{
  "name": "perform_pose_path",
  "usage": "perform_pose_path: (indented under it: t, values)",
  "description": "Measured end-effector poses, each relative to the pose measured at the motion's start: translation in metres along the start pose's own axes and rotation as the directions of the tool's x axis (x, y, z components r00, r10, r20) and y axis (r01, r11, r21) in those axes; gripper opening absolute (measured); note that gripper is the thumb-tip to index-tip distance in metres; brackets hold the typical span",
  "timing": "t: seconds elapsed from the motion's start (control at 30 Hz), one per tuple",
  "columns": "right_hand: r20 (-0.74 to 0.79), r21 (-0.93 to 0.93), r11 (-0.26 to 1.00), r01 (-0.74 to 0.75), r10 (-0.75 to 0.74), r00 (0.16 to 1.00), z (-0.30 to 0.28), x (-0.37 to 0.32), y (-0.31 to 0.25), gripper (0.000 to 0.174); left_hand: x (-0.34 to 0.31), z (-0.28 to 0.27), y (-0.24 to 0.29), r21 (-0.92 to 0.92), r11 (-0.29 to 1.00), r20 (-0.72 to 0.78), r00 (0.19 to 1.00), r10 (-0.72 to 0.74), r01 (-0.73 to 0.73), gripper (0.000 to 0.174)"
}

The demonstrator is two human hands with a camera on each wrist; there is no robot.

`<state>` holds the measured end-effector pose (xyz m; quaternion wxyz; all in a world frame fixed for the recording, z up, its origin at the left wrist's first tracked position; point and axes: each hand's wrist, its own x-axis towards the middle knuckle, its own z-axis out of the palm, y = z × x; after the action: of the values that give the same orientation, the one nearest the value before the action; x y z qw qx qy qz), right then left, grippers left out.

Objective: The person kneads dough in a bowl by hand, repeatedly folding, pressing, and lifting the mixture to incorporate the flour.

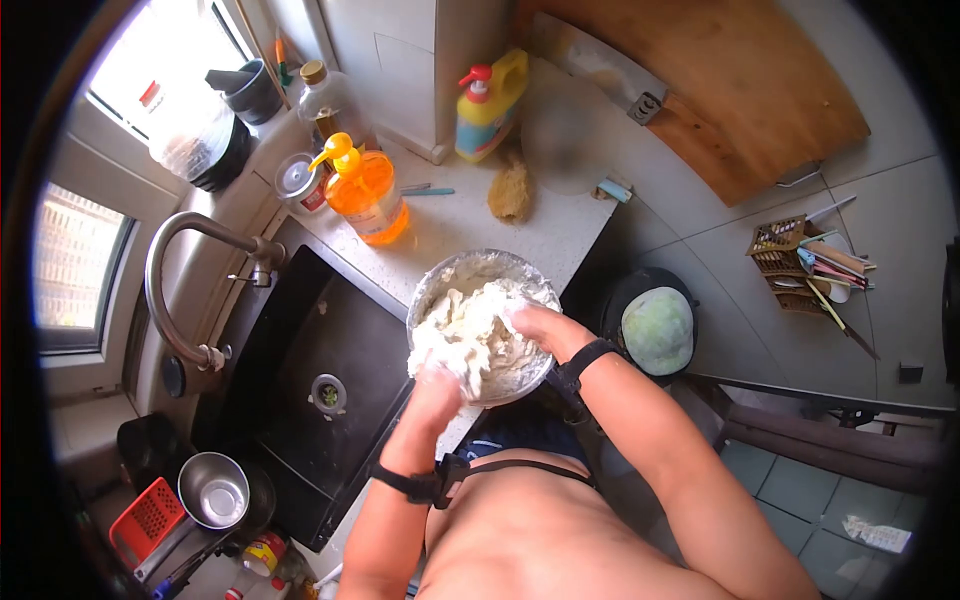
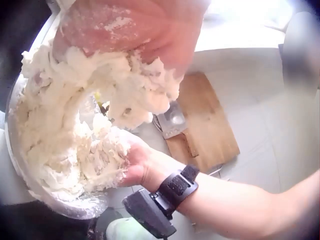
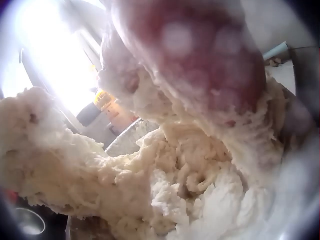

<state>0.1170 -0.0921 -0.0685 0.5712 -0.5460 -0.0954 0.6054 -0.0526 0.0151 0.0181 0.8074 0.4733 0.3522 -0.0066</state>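
A round metal bowl (image 1: 545,279) smeared with flour and paste stands at the counter's near edge. In it is a mass of sticky, ragged white dough (image 1: 478,322). My left hand (image 1: 436,397) grips the dough on the bowl's near-left side; its fingers are mostly buried. From the right, my right hand (image 1: 538,326) holds another part of the dough, its fingertips covered too. Dough (image 2: 142,90) hangs in lumps from the left hand in the left wrist view. The right wrist view shows dough (image 3: 190,165) spread thickly below the right hand.
Left of the bowl lies a black sink (image 1: 330,330) with a curved faucet (image 1: 165,270). An orange pump bottle (image 1: 368,200), a yellow detergent bottle (image 1: 488,110) and a loofah (image 1: 510,193) stand behind. At right is a green melon (image 1: 657,330); a metal pan (image 1: 213,490) sits lower left.
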Motion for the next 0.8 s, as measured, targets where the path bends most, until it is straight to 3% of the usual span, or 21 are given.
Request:
perform_pose_path:
  t: [0.13, 0.23, 0.33, 0.37, 0.47, 0.57, 0.7, 0.8]
  values:
    - [-0.049, 0.043, 0.997, -0.064, 0.066, 0.997, 0.008, -0.015, -0.02, 0.04, 0.038, -0.006, 0.001, -0.34, 0.93, 0.164, 0.982, -0.089, 0.141, 0.036]
    - [-0.008, 0.124, 0.98, -0.157, 0.159, 0.987, -0.011, -0.002, -0.006, 0.044, 0.067, -0.01, -0.017, -0.389, 0.886, 0.141, 0.967, -0.212, 0.251, 0.039]
    - [0.059, 0.238, 0.962, -0.136, 0.125, 0.99, -0.02, -0.003, 0.002, 0.051, 0.09, -0.017, -0.027, -0.419, 0.85, 0.179, 0.946, -0.269, 0.321, 0.042]
    - [0.017, 0.233, 0.964, -0.124, 0.124, 0.992, -0.017, -0.011, -0.001, 0.055, 0.091, -0.016, -0.021, -0.383, 0.858, 0.129, 0.94, -0.317, 0.342, 0.042]
    - [-0.111, 0.159, 0.971, -0.178, 0.197, 0.974, -0.009, -0.014, -0.01, 0.062, 0.094, -0.011, -0.003, -0.369, 0.809, 0.245, 0.888, -0.39, 0.457, 0.043]
    - [-0.178, 0.114, 0.962, -0.249, 0.266, 0.947, -0.001, -0.012, -0.024, 0.062, 0.105, -0.01, -0.016, -0.38, 0.832, 0.14, 0.914, -0.381, 0.405, 0.041]
    - [-0.043, 0.185, 0.965, -0.184, 0.196, 0.98, 0.024, -0.034, -0.06, 0.058, 0.125, -0.019, -0.044, -0.458, 0.807, 0.175, 0.927, -0.331, 0.374, 0.039]
    - [0.035, 0.279, 0.94, -0.196, 0.195, 0.98, 0.013, 0.0, -0.036, 0.047, 0.131, -0.015, -0.055, -0.46, 0.81, 0.151, 0.931, -0.332, 0.363, 0.04]
